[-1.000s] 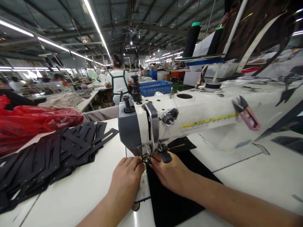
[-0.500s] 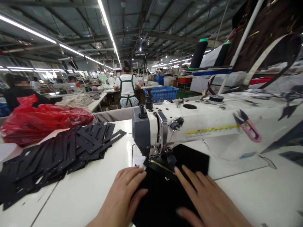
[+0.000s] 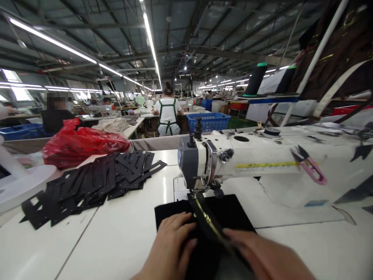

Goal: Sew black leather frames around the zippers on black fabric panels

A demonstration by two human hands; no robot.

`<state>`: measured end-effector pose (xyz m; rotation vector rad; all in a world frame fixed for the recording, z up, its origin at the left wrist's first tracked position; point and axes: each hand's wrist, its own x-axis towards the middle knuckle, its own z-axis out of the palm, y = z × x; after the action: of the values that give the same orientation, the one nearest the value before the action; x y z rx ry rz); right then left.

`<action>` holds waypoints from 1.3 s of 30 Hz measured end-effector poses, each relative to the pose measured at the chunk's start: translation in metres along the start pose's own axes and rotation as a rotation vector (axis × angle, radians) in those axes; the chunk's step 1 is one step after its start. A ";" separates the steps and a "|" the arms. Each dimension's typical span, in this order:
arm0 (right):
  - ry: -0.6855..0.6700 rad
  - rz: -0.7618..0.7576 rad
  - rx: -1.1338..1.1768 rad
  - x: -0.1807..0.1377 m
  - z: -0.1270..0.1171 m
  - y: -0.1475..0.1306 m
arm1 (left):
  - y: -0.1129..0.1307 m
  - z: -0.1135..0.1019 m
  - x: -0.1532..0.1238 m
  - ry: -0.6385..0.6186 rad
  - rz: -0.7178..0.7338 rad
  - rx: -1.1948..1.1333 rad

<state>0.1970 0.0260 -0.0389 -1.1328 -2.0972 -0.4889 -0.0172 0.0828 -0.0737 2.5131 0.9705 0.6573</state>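
A white sewing machine [image 3: 250, 159] stands on the white table [image 3: 116, 237]. A black fabric piece [image 3: 230, 212] lies under its needle, with a black strip carrying a gold zipper [image 3: 204, 216] running toward me. My left hand [image 3: 171, 245] lies flat on the fabric's left part, fingers stretched out. My right hand [image 3: 265, 256] is blurred by motion and rests on the fabric by the near end of the zipper strip; its fingers do not show clearly.
Several black cut-out pieces [image 3: 93, 181] are piled on the table's left. A red plastic bag [image 3: 81, 144] lies behind them. Pink thread snips [image 3: 310, 167] rest on the machine arm. Thread cones [image 3: 256, 79] stand at the back. A person in a green apron [image 3: 168, 112] works farther off.
The fabric has been slid toward me and leftward, out from the needle. Both hands drew back with it, from pinching at the presser foot to lying on the cloth.
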 end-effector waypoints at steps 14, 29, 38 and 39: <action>0.084 -0.071 -0.151 0.041 -0.006 0.021 | 0.003 -0.006 0.044 0.324 0.191 -0.235; 0.086 -0.052 -0.072 0.038 -0.002 0.012 | -0.002 -0.006 0.048 0.292 0.130 0.077; 0.074 -0.095 -0.081 0.045 -0.009 0.013 | 0.001 -0.004 0.053 0.253 0.225 0.099; 0.091 -0.097 -0.115 0.044 -0.011 0.012 | 0.000 -0.003 0.054 0.248 0.226 0.105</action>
<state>0.1947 0.0512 0.0006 -1.0560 -2.0737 -0.7018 0.0165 0.1210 -0.0555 2.7057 0.8255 1.0319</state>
